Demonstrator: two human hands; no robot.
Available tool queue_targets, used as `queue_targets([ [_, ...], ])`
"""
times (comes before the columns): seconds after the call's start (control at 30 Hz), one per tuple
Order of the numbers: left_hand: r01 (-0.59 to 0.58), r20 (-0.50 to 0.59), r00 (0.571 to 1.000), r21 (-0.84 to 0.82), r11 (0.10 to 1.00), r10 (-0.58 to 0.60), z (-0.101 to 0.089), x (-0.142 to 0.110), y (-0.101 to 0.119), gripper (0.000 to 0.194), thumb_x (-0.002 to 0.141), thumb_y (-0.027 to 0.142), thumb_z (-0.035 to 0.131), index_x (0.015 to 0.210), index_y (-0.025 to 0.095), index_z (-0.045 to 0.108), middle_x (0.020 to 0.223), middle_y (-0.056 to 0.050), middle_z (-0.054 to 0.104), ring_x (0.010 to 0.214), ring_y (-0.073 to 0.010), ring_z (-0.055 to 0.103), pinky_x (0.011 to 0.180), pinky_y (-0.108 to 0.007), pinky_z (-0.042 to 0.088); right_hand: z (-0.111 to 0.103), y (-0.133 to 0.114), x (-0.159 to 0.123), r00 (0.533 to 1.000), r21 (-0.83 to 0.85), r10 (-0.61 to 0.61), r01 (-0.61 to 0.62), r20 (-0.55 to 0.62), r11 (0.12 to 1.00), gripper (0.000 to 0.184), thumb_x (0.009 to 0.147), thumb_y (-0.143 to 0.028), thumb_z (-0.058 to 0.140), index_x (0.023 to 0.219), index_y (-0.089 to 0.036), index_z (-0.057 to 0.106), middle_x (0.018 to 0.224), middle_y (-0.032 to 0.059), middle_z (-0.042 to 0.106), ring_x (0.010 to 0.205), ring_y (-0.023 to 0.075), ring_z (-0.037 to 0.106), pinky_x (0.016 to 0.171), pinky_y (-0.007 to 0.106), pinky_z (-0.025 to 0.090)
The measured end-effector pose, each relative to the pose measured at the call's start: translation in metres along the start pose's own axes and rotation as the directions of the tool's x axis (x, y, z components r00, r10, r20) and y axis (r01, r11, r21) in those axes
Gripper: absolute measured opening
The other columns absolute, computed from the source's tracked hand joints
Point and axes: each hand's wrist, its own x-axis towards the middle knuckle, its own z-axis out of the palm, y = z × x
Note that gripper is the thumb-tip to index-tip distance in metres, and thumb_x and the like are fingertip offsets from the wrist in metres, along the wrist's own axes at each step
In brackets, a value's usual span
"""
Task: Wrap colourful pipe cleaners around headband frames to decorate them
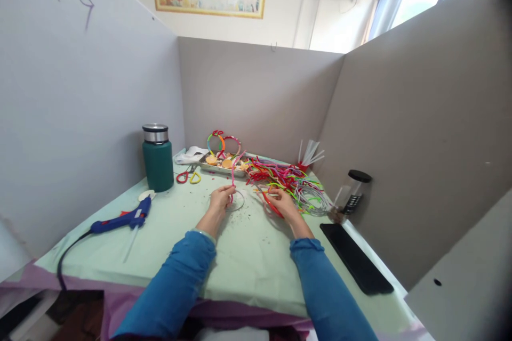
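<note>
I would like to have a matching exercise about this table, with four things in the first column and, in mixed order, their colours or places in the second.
Things
1. Flask
2. Glue gun
3. Pink fuzzy stem
4. Flat black object

Colours or places
A. At the right side of the table
B. Held in the left hand
C. Dark green, standing upright
D. Blue, with a dark cable

Right pairs: 1-C, 2-D, 3-B, 4-A

Both forearms reach forward in blue sleeves bunched below the wrists. The left hand (222,197) pinches, thumb and fingers together; the right hand (283,202), apart from it, has its fingers curled.
</note>
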Motion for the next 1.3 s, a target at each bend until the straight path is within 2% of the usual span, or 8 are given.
queue_targets([
  [0.1,-0.006,-0.006,1.000,0.004,1.000,0.006,0.000,-0.001,0.001,0.037,0.054,0.027,0.073,0.086,0.010,0.063,0.062,0.001,0.058,0.035,-0.0003,0.025,0.036,-0.019,0.016,0.004,-0.003,-0.005,0.988,0.072,-0.024,0.012,0.156,0.997,0.039,0.070,-0.032,0.065,0.105,-0.018,0.058,0.061,0.0004,0.063,0.048,0.0148,0.057,0.046,0.025,0.042],
  [0.17,-0.010,-0.014,1.000,0.003,1.000,0.010,0.000,-0.002,0.002,0.039,0.053,0.029,0.074,0.084,0.010,0.063,0.061,0.002,0.058,0.035,-0.0003,0.025,0.036,-0.019,0.016,0.007,-0.004,-0.007,0.970,0.076,-0.122,0.109,0.209,0.991,0.039,0.073,-0.032,0.062,0.110,-0.020,0.059,0.073,0.0024,0.067,0.058,0.0154,0.061,0.052,0.026,0.045],
  [0.27,-0.017,-0.025,1.000,-0.005,1.000,0.017,0.001,-0.005,0.005,0.039,0.050,0.031,0.076,0.081,0.010,0.064,0.060,0.002,0.057,0.036,-0.0006,0.026,0.036,-0.019,0.017,0.011,-0.003,-0.007,0.922,0.030,-0.313,0.315,0.226,0.949,0.040,0.073,-0.029,0.061,0.112,-0.023,0.061,0.105,0.0049,0.066,0.090,0.0181,0.062,0.074,0.029,0.049],
  [0.33,-0.021,-0.032,0.999,-0.009,1.000,0.021,0.002,-0.006,0.006,0.039,0.050,0.031,0.076,0.080,0.010,0.064,0.060,0.001,0.057,0.036,-0.0008,0.027,0.036,-0.020,0.018,0.013,0.000,-0.006,0.898,-0.034,-0.355,0.376,0.260,0.926,0.045,0.070,-0.029,0.064,0.115,-0.022,0.060,0.118,0.0054,0.061,0.104,0.0195,0.057,0.086,0.031,0.046],
  [0.5,-0.027,-0.035,0.999,-0.010,1.000,0.027,0.001,-0.006,0.006,0.041,0.049,0.033,0.077,0.080,0.009,0.064,0.060,0.001,0.058,0.035,-0.0003,0.028,0.037,-0.020,0.017,0.012,0.005,-0.001,0.884,-0.226,-0.412,0.457,0.221,0.860,0.048,0.068,-0.031,0.066,0.115,-0.022,0.059,0.120,0.0059,0.060,0.111,0.0214,0.054,0.095,0.035,0.040],
  [0.6,-0.038,-0.016,0.999,0.002,0.999,0.038,0.000,-0.003,0.004,0.043,0.049,0.034,0.077,0.081,0.009,0.064,0.060,0.001,0.058,0.034,-0.0002,0.027,0.037,-0.020,0.016,0.010,0.006,-0.002,0.849,-0.357,-0.489,0.529,0.203,0.770,0.043,0.072,-0.028,0.061,0.115,-0.024,0.060,0.120,0.0048,0.060,0.112,0.0213,0.053,0.096,0.035,0.039],
  [0.8,-0.047,-0.018,0.999,0.017,0.999,0.047,-0.001,0.000,0.001,0.039,0.051,0.032,0.075,0.081,0.010,0.063,0.056,0.002,0.057,0.034,-0.0007,0.028,0.036,-0.019,0.017,0.010,0.006,-0.004,0.818,-0.509,-0.509,0.568,0.266,0.647,0.044,0.072,-0.025,0.060,0.116,-0.023,0.061,0.114,0.0059,0.063,0.100,0.0205,0.058,0.090,0.033,0.043],
  [1.3,-0.041,-0.004,0.999,0.027,0.999,0.041,0.000,-0.002,0.002,0.036,0.052,0.028,0.075,0.080,0.009,0.063,0.054,0.002,0.056,0.034,-0.0009,0.029,0.035,-0.018,0.018,0.008,0.006,-0.005,0.812,-0.589,-0.519,0.564,0.266,0.580,0.042,0.075,-0.031,0.060,0.117,-0.025,0.060,0.113,0.0063,0.062,0.098,0.0200,0.057,0.087,0.031,0.043],
])
